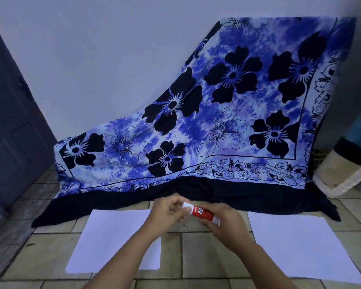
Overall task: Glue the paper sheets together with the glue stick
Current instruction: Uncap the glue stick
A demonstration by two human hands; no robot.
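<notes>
Evidently the step in hand is opening the glue stick (201,214). It is held in the air in both hands, over the bare strip of floor (204,257) between the two sheets. The right hand (224,225) has its grip wrapped round the red body. The left hand (165,215) has its grip pinching the white cap (186,205) at the far end with curled fingertips. Whether the cap is seated or already loosening cannot be told.

No glue looks to be on either sheet yet, so the task seems to be at its start. The left sheet (108,232) and the right sheet (296,247) lie flat and well apart, one on each side of the hands, both near the front edge of the floor in view.

The next move likely calls for a straight pull or twist on the cap while the right hand keeps the body steady. After that the stick would go down to one sheet, which is light and may slide unless the free hand pins it.

The floor is beige tile with dark joints. Behind the hands a blue cloth (217,113) with black flowers drapes over something hidden, and its dark hem spreads onto the tiles. A pale wall (92,59) rises behind it, with a dark door (8,122) at the left and a cream bundle (340,170) at the right.
</notes>
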